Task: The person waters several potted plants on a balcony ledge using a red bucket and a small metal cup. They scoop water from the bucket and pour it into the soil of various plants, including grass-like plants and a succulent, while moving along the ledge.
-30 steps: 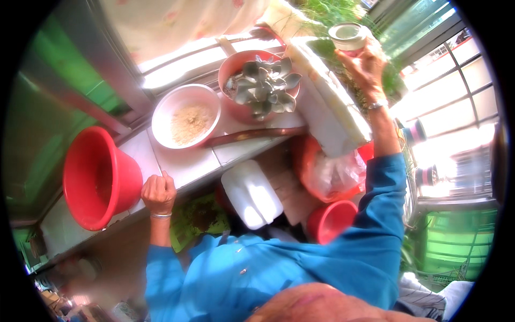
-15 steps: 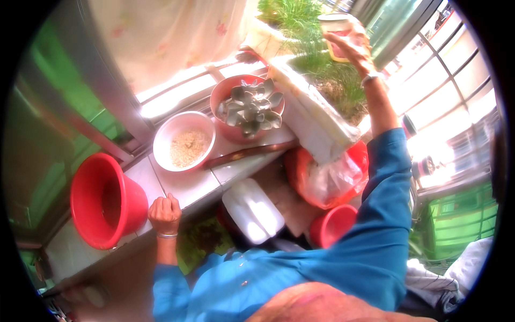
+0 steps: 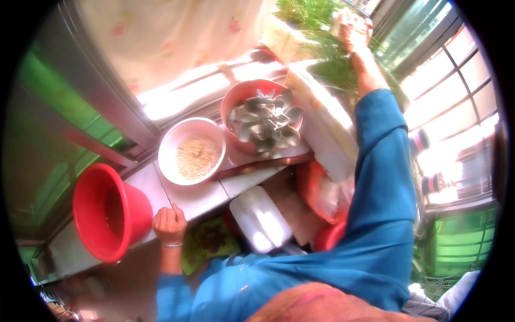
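My right hand [image 3: 355,31] reaches far out to the upper right, over long green grass-like plants [image 3: 327,48] in a white planter box [image 3: 322,115]. Its fingers are curled round a cup; only a pale bit of it shows beside the knuckles, and the rest is hidden. At the edge of the white tiled ledge [image 3: 189,197], my left hand [image 3: 170,224] is closed in a fist, with nothing seen in it. Close to that fist stand a red bucket [image 3: 140,212], tilted in view, and a white bowl [image 3: 167,155] holding pale grain-like bits [image 3: 198,157].
A succulent [image 3: 272,121] grows in a reddish pot [image 3: 230,96] beside the bowl. A dark stick [image 3: 263,167] lies along the ledge. Below are a white plastic jug [image 3: 260,220] and a red container with a clear bag [image 3: 332,196]. Window bars [image 3: 456,64] line the right.
My right hand has moved farther out and slightly left, and the cup has gone mostly out of sight behind it. My left fist keeps its place by the ledge. The whole view has shifted slightly.
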A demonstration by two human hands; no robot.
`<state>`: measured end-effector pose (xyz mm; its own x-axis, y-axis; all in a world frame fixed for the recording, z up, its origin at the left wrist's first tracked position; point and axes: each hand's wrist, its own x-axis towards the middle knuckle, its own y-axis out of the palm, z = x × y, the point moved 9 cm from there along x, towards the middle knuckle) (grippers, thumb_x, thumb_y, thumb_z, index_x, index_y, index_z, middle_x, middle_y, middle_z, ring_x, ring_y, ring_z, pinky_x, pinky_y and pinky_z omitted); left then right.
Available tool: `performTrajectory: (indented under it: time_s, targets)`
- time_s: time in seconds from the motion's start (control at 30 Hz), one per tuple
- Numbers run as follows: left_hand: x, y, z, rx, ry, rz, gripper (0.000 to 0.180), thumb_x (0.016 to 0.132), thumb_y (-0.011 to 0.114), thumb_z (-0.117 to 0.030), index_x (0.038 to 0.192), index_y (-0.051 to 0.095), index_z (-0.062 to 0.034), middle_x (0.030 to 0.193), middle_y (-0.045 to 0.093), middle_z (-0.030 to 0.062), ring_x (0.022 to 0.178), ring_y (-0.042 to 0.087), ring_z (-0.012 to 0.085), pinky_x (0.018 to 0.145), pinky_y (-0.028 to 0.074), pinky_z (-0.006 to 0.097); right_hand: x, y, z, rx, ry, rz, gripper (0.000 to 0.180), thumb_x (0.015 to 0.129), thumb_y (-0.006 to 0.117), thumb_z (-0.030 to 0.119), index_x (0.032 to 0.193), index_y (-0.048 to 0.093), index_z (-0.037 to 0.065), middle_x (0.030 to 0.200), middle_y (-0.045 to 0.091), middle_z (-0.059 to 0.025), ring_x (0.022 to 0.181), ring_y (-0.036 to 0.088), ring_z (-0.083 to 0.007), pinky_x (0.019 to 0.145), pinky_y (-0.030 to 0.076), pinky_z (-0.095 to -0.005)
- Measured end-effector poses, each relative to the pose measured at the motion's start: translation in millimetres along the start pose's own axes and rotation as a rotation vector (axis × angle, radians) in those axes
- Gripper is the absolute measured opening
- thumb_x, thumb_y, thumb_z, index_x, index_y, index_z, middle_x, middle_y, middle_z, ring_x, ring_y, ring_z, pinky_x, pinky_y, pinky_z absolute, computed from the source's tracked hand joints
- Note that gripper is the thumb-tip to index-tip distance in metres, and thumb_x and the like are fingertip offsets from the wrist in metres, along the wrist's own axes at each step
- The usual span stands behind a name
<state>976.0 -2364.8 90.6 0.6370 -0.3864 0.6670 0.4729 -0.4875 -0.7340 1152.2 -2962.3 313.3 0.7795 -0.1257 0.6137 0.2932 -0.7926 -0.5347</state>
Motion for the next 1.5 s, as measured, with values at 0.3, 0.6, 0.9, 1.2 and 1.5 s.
performTrajectory:
  time_s: [0.3, 0.6, 0.9, 1.2, 1.5]
  targets:
    - [-0.5, -0.8, 2.5, -0.001, -0.024, 0.013, 0.033, 0.078, 0.062, 0.007, 0.06, 0.037, -0.0037, 0.054, 0.036, 0.0112, 0.046, 0.042, 0.0288, 0.043, 0.036, 0.042, -3.8, 32.9, 38.1, -0.203, -0.178, -0.228, 0.045, 0.089, 0.061, 0.02, 0.132, 0.053, 0.034, 0.115, 0.06, 0.0048, 0.112, 0.055, -0.0173, 0.094, 0.035, -0.0445]
    - [-2.1, -1.9, 3.2, -0.006, -0.013, -0.022, 0.033, 0.079, 0.062, 0.006, 0.06, 0.036, -0.0043, 0.054, 0.038, 0.0112, 0.045, 0.043, 0.0291, 0.043, 0.036, 0.042, -19.1, 27.0, -62.1, 0.182, 0.413, 0.071, 0.057, 0.077, 0.064, 0.032, 0.132, 0.052, 0.026, 0.12, 0.061, -0.0064, 0.117, 0.057, -0.025, 0.099, 0.033, -0.0595]
    - [-1.5, -4.2, -0.8, -0.052, 0.019, -0.066, 0.033, 0.08, 0.063, 0.005, 0.06, 0.038, -0.004, 0.055, 0.04, 0.0108, 0.048, 0.046, 0.0287, 0.044, 0.037, 0.042, -64.3, 8.9, -143.4, 0.704, 0.644, 0.16, 0.08, 0.06, 0.083, 0.047, 0.127, 0.058, 0.013, 0.117, 0.067, -0.0122, 0.105, 0.065, -0.0247, 0.087, 0.057, -0.0395]
    - [-5.8, -8.5, 0.4, -0.071, 0.04, -0.098, 0.031, 0.08, 0.065, 0.002, 0.061, 0.042, -0.0051, 0.058, 0.044, 0.0097, 0.051, 0.05, 0.0275, 0.047, 0.041, 0.041, -87.1, -113.3, -81.4, 1.124, 0.362, 0.028, 0.078, 0.059, 0.085, 0.046, 0.119, 0.057, 0.004, 0.108, 0.069, -0.0166, 0.099, 0.067, -0.0259, 0.092, 0.054, -0.037]
    - [-7.0, -14.5, -1.7, -0.122, 0.072, -0.125, 0.029, 0.08, 0.067, -0.003, 0.062, 0.044, -0.0072, 0.058, 0.045, 0.0079, 0.052, 0.052, 0.0259, 0.048, 0.043, 0.039, -130.5, -268.7, 52.2, 0.879, -0.104, 0.004, 0.097, 0.061, 0.08, 0.049, 0.142, 0.045, 0.009, 0.129, 0.056, -0.017, 0.126, 0.049, -0.031, 0.11, 0.021, -0.0516]
